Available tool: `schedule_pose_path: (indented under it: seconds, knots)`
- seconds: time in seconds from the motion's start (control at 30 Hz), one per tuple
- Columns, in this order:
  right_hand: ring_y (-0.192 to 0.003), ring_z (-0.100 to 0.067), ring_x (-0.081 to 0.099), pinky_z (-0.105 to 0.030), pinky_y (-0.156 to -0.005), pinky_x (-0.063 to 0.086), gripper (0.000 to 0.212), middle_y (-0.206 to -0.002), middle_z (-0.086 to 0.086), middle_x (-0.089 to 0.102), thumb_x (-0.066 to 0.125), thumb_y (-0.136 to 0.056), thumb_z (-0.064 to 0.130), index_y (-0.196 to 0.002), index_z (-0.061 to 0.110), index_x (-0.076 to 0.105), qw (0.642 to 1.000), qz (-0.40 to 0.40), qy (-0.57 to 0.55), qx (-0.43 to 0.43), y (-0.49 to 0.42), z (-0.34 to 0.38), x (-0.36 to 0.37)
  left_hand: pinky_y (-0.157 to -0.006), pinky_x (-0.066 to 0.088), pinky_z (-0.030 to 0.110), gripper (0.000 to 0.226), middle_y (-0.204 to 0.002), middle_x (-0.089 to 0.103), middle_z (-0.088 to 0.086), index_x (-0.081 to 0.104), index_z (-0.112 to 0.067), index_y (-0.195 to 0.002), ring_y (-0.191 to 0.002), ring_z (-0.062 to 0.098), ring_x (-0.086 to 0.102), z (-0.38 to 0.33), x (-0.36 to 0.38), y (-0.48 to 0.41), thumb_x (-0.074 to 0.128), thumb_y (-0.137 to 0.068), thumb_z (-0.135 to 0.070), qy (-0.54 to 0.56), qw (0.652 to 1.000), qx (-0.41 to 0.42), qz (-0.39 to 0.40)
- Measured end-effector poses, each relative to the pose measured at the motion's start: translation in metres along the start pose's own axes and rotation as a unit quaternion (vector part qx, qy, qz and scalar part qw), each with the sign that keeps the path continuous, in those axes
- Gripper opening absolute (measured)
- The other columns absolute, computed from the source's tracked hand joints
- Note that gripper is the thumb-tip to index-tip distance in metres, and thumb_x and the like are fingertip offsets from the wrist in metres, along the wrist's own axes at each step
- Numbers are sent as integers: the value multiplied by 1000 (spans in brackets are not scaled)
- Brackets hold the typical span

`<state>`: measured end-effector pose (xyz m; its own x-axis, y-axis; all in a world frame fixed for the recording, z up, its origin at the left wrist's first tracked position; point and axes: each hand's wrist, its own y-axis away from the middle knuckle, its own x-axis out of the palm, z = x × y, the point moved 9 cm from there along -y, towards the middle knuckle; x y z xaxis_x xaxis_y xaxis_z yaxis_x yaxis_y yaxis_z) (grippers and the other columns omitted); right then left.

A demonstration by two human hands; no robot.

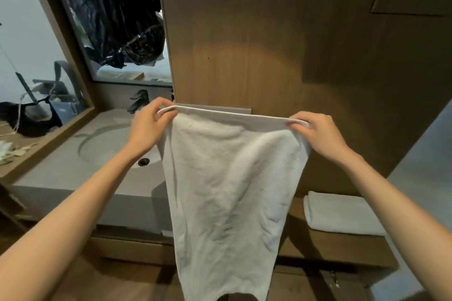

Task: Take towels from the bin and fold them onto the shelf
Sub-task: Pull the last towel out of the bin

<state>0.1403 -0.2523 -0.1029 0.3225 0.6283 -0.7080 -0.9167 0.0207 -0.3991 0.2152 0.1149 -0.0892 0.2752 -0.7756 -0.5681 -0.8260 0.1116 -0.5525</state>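
Note:
A white towel [230,190] hangs full length in front of me, stretched flat between both hands. My left hand [149,124] pinches its top left corner and my right hand [318,132] pinches its top right corner, so the top hem runs taut between them. The towel's lower end drops out of the bottom of the frame. A folded white towel [340,212] lies on the wooden shelf [342,244] at the lower right, below my right forearm. The bin is not in view.
A grey washbasin [102,149] with a dark tap [139,102] stands to the left, under a wall mirror [115,19]. A wooden wall panel [269,44] rises straight ahead. Clutter sits on a ledge [27,120] at the far left.

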Motion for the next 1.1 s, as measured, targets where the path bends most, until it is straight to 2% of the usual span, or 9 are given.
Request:
schedule_pose_path:
  seconds: [0.1, 0.2, 0.37, 0.53, 0.63, 0.7, 0.87, 0.97, 1.1]
  knots:
    - [-84, -6, 62, -25, -69, 52, 18, -88, 12, 68, 63, -91, 39, -97, 25, 73, 993, -112, -26, 27, -15, 22, -5, -82, 45, 28, 8, -92, 64, -11, 68, -23, -95, -90, 8, 58, 17, -24, -30, 63, -91, -28, 32, 999, -13, -31]
    - [-80, -8, 62, -20, -64, 44, 25, -85, 5, 69, 65, -89, 42, -94, 20, 75, 982, -173, -60, 53, -31, 36, -9, -83, 47, 26, 18, -93, 68, -9, 73, -22, -100, -91, 6, 59, 34, -39, -56, 67, -88, -34, 68, 995, -46, -65]
    - [-58, -18, 53, -30, -57, 41, 42, -71, -18, 63, 65, -88, 44, -77, 3, 69, 966, -185, -128, 125, -70, 29, 0, -75, 45, 27, 27, -92, 70, -10, 75, -23, -102, -89, 8, 61, 50, -44, -102, 65, -86, -43, 38, 995, -32, -82]
    - [-54, -7, 65, -14, -44, 44, 22, -84, -3, 66, 61, -93, 38, -92, 17, 68, 964, -174, -137, 146, -124, 27, 11, -71, 45, 32, 29, -99, 72, -4, 73, -27, -104, -92, 17, 63, 67, -35, -149, 61, -88, -47, -32, 996, -19, -87]
    - [-69, -16, 70, -23, -62, 59, 21, -94, 1, 67, 61, -93, 36, -99, 17, 67, 961, -178, -158, 140, -166, 21, 21, -69, 40, 30, 31, -102, 72, 0, 72, -25, -109, -95, 21, 63, 74, -31, -181, 60, -89, -46, -60, 991, -32, -112]
    - [-77, -16, 70, -26, -69, 60, 22, -100, 3, 67, 62, -93, 36, -104, 18, 67, 958, -189, -170, 134, -194, 16, 25, -67, 39, 30, 30, -100, 72, 3, 72, -25, -109, -94, 23, 64, 81, -28, -205, 60, -90, -45, -58, 989, -42, -127]
    - [-85, -14, 69, -21, -71, 58, 27, -105, 3, 67, 61, -93, 35, -113, 17, 67, 955, -216, -176, 99, -267, 10, 22, -64, 51, 32, 26, -68, 68, -1, 74, -28, -103, -68, 19, 67, 95, -26, -273, 53, -94, -42, -34, 988, -22, -150]
    - [-85, -13, 69, -16, -68, 56, 25, -102, 5, 67, 61, -93, 36, -111, 20, 67, 952, -236, -177, 79, -303, 10, 14, -61, 53, 32, 26, -73, 71, 4, 74, -25, -103, -67, 21, 67, 96, -25, -313, 51, -96, -34, -4, 987, -10, -161]
    - [-90, -13, 69, -13, -67, 55, 12, -93, 15, 63, 62, -93, 33, -103, 27, 63, 943, -263, -191, 68, -335, 9, 5, -70, 57, 38, 23, -79, 70, 0, 74, -25, -104, -75, 22, 68, 102, -15, -352, 55, -95, -33, 55, 986, -13, -158]
